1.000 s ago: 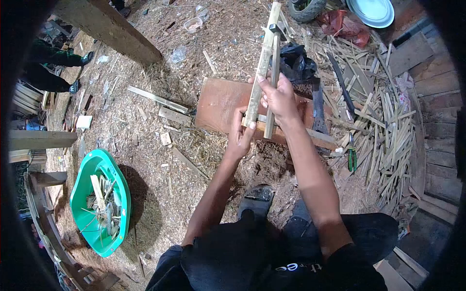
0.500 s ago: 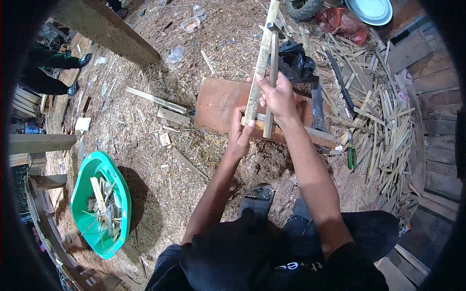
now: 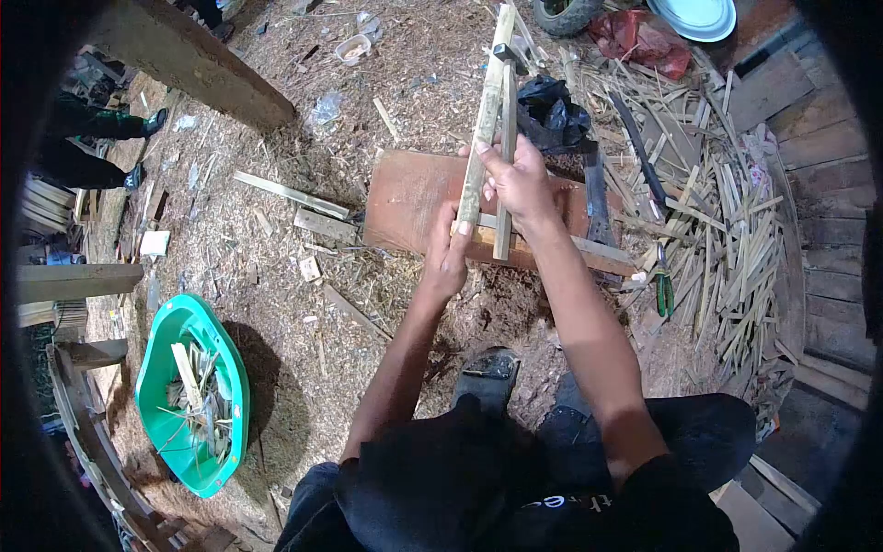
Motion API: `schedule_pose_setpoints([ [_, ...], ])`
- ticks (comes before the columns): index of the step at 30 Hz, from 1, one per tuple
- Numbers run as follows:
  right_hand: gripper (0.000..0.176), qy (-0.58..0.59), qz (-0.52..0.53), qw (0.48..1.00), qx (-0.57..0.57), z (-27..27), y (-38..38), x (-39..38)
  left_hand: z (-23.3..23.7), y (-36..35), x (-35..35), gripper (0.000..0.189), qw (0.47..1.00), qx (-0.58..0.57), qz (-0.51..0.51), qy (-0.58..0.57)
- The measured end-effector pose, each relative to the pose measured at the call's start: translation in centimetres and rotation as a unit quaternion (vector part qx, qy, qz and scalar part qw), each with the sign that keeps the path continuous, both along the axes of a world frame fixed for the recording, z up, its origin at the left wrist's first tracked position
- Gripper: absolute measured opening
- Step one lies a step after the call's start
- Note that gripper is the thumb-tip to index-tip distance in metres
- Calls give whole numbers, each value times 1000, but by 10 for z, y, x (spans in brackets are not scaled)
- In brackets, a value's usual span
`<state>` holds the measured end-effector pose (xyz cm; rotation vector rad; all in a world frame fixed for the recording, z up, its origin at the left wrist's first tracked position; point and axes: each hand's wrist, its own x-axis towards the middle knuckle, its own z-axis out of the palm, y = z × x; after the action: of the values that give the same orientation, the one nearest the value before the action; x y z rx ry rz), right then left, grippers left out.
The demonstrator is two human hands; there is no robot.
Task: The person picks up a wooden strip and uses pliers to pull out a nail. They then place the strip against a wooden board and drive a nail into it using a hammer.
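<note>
My left hand is closed on the near end of a long pale wooden strip, its thumb lying on top. Further up, my right hand grips the same strip together with a shorter wooden piece beside it. A small black block-like part sits across both near their far ends. The two pieces slant away from me above a reddish-brown board. Beneath my hands, a squared wooden bar lies along the board's near edge.
At the right lie a heap of thin wooden strips, green-handled pliers and a long dark blade-like tool. A green basin with scraps stands at the left. Behind the board is a black plastic bag. A person's legs show far left.
The view has shifted slightly. Both hands keep their hold on the wooden pieces, which look much the same, with only a small change in tilt.
</note>
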<state>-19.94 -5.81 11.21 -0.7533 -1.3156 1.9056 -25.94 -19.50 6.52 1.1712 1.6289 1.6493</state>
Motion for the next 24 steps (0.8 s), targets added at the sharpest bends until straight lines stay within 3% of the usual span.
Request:
schedule_pose_setpoints([
  [6, 9, -15, 7, 1000, -25, 3, -1, 3, -4, 0, 3, 30, 1000, 20, 19, -3],
  [9, 14, -101, -19, 995, 12, 6, -4, 4, -8, -1, 5, 28, 999, 25, 31, -2],
  [24, 17, -42, 19, 998, -37, 7, -8, 8, -14, -4, 8, 28, 999, 40, 26, -15],
])
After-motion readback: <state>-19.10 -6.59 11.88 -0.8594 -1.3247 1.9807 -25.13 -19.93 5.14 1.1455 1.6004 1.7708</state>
